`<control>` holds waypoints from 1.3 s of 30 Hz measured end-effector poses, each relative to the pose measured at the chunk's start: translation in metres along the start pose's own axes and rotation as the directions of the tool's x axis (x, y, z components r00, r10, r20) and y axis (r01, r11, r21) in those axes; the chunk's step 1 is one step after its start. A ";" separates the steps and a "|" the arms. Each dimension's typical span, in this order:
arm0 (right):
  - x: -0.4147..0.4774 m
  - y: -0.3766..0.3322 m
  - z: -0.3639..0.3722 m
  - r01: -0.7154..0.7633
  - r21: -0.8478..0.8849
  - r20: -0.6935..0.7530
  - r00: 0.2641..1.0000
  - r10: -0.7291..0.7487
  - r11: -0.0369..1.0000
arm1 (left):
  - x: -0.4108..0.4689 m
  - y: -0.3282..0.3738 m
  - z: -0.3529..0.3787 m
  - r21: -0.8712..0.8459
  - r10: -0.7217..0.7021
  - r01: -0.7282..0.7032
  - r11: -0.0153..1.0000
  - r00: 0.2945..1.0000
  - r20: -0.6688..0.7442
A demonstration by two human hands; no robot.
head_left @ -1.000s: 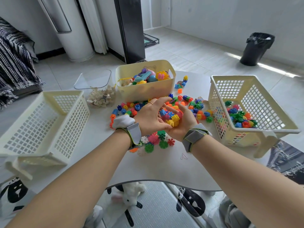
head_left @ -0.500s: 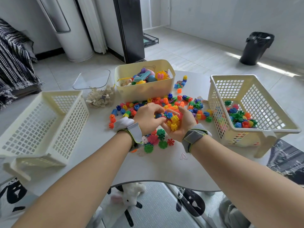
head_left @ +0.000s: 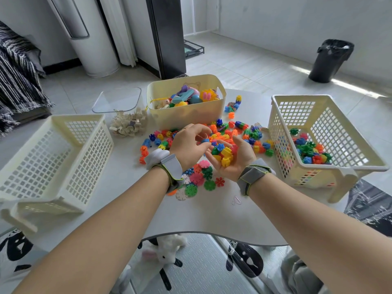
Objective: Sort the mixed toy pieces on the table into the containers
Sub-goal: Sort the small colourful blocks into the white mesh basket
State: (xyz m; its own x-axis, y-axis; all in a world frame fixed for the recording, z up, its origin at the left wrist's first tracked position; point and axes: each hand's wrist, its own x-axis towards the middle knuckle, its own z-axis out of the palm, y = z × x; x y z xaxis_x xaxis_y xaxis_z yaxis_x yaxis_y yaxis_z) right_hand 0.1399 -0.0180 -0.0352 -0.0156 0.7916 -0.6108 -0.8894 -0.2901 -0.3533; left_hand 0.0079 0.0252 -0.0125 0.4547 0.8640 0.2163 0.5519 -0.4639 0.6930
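Seen from the head, the right hand (head_left: 233,160) is lying palm up above the middle of the table (head_left: 212,213). Its fingers are cupping a handful of chunky pieces (head_left: 226,155) in yellow, blue and green. The left hand (head_left: 187,145) is arching over that palm from the left, with its thumb and curled forefinger pinching a small blue piece (head_left: 205,140).

Beyond both hands a loose pile (head_left: 244,132) of the same bright pieces is lying toward the table's far edge, where a cream bin (head_left: 186,117) of mixed toys is standing. Flat flower discs (head_left: 197,178) are lying beneath the wrists, nearer the front edge.

A lattice basket (head_left: 337,132) at the right edge is holding more chunky pieces, and a second lattice basket (head_left: 93,158) is sitting at the left edge. A clear tub (head_left: 118,100) of pale wooden bits is standing just left of the cream bin.
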 end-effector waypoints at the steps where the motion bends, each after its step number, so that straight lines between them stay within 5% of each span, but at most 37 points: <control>1: -0.001 0.000 0.000 -0.001 -0.017 0.008 1.000 0.001 1.000 | 0.000 0.003 0.000 -0.030 0.008 -0.008 1.000 1.000 0.014; 9: -0.014 -0.001 0.006 0.041 -0.182 0.109 0.994 -0.021 0.982 | -0.002 0.018 0.004 -0.057 0.061 -0.056 0.997 0.994 0.086; 17: -0.031 -0.012 0.012 0.100 -0.302 0.093 0.993 -0.075 0.948 | 0.002 0.034 0.009 0.047 0.087 -0.090 0.995 0.994 0.070; 22: -0.045 -0.034 0.017 0.170 -0.399 0.082 0.985 -0.149 0.901 | 0.008 0.051 0.012 -0.037 0.139 -0.136 0.990 0.986 0.088; 29: -0.067 -0.077 0.018 0.329 -0.689 0.041 0.907 -0.419 0.646 | 0.018 0.091 0.027 -0.134 0.237 -0.227 0.965 0.969 0.062; 33: -0.085 -0.099 0.014 0.349 -0.701 0.043 0.891 -0.452 0.622 | 0.027 0.112 0.042 -0.133 0.249 -0.238 0.962 0.965 0.078; 39: -0.103 -0.139 -0.001 0.130 -0.969 -0.036 0.767 -0.641 0.211 | 0.034 0.128 0.068 -0.075 0.239 -0.230 0.970 0.958 0.159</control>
State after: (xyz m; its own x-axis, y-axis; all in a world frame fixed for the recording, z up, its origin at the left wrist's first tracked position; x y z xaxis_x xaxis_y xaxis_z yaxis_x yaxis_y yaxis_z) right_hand 0.2659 -0.0596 0.0760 0.5749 0.7732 -0.2675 0.2530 -0.4789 -0.8406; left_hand 0.1410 -0.0177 0.0369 0.6790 0.6852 0.2636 0.3781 -0.6341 0.6745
